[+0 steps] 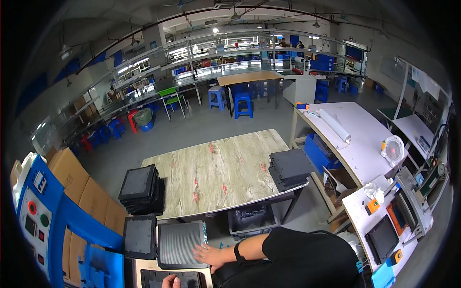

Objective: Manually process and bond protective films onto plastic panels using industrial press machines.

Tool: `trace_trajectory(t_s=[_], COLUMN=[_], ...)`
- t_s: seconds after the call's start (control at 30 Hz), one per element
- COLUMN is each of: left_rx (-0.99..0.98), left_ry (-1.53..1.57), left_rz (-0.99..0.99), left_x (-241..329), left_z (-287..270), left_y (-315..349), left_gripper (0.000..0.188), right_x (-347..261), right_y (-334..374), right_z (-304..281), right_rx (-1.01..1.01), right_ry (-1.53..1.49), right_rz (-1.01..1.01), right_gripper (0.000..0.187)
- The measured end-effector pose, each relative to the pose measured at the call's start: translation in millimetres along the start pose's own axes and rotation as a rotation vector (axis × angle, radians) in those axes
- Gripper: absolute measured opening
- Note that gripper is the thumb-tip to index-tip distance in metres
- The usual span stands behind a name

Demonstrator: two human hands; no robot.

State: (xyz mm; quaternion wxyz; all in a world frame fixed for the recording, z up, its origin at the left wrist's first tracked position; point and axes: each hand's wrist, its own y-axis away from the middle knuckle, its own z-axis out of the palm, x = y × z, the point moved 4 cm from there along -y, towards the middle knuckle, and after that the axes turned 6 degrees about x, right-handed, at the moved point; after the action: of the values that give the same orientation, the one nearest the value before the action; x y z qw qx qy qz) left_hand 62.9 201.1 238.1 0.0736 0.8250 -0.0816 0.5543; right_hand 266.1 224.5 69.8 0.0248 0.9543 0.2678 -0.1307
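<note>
1. My right hand (210, 255) was spread, fingers apart, at the lower right corner of a grey rectangular mesh panel with a dark rim (180, 244).
2. That panel lay just right of a flat black rectangular panel (139, 235).
3. My left hand (171, 281) showed only partly, over a black flat part (193, 278); I couldn't tell its grip.
4. Beyond, a wood-patterned bench (216, 173) carried stacked black panels (290, 168) at its right.

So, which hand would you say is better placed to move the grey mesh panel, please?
Probably the right hand: it reaches onto the grey mesh panel, while the left hand is by the black part at the lower edge.
</note>
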Motion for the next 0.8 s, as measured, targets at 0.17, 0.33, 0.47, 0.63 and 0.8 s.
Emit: trace_trajectory(t_s=[0.17,0.33,0.47,0.63,0.8], left_rx=[-0.003,0.049,0.063,0.073,0.093], left_ry=[0.001,-0.076,-0.058,-0.018,-0.020], left_rz=[0.020,0.052,0.048,0.020,0.031], left_x=[17.1,2.5,6.7,9.7,2.9], left_z=[10.2,8.4,9.3,10.8,9.9], left_y=[-4.5,0.6,4.8,7.3,11.8], left_gripper=[0.026,0.026,0.026,0.026,0.026], right_x=[16.0,16.2,11.5,12.4,8.9], right_y=[0.3,-7.4,-9.7,-15.0,-9.5], right_z=[12.6,5.4,-0.7,10.0,-9.0], right_rx=[0.083,-0.059,-0.117,-0.074,-0.127], right_ry=[0.067,0.089,0.103,0.116,0.099], right_rz=[-0.038,-0.072,-0.081,-0.043,-0.152], right_gripper=[0.098,0.094,0.093,0.082,0.077])
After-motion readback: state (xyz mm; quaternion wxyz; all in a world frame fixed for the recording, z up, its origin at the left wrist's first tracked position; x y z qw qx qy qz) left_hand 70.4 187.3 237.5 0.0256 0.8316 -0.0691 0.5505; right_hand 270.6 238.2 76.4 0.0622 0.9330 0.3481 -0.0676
